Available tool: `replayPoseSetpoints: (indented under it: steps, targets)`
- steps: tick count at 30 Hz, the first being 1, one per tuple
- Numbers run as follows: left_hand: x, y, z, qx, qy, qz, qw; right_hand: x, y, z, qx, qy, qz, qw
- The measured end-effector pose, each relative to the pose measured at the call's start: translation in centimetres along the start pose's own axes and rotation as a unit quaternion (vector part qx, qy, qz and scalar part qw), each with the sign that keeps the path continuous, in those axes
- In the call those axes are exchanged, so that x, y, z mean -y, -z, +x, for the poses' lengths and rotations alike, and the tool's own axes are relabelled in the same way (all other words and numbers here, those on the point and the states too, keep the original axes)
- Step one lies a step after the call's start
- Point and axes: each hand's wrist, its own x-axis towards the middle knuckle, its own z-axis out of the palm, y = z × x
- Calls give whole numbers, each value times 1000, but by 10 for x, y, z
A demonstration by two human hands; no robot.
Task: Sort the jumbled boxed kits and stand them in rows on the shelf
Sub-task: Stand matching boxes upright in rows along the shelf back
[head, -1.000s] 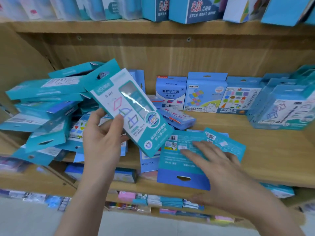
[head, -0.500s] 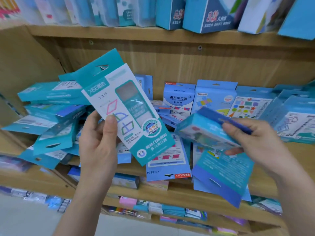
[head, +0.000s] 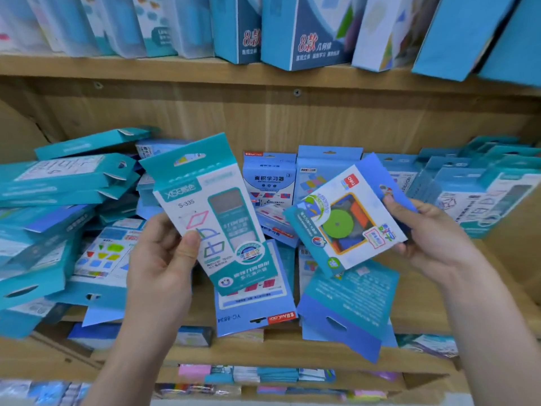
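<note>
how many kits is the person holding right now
2. The teal S-335 kit is in the left hand; the blue kit with the green disc is in the right hand. Another behind either could be hidden.

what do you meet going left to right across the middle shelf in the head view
jumbled pile of teal card boxes, left hand, tall teal and white S-335 box, blue-edged white box with green disc, right hand, standing teal boxes
</note>
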Motion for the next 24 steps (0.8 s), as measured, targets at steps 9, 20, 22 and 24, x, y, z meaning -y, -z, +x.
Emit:
replayPoseSetpoints:
  steps: [9, 20, 22, 24]
  targets:
    - [11, -9, 5, 52, 0, 25, 998, 25, 17, 26, -121, 188, -116, 968]
    - [9, -35, 13, 91, -1, 17, 996, -12, 24, 88, -169, 167, -169, 956]
    - [8, -39, 14, 92, -8, 17, 996, -24, 29, 87, -167, 154, -187, 956]
    - [8, -43, 16, 88, -7, 6, 996, -32, 35, 83, -156, 146, -187, 959]
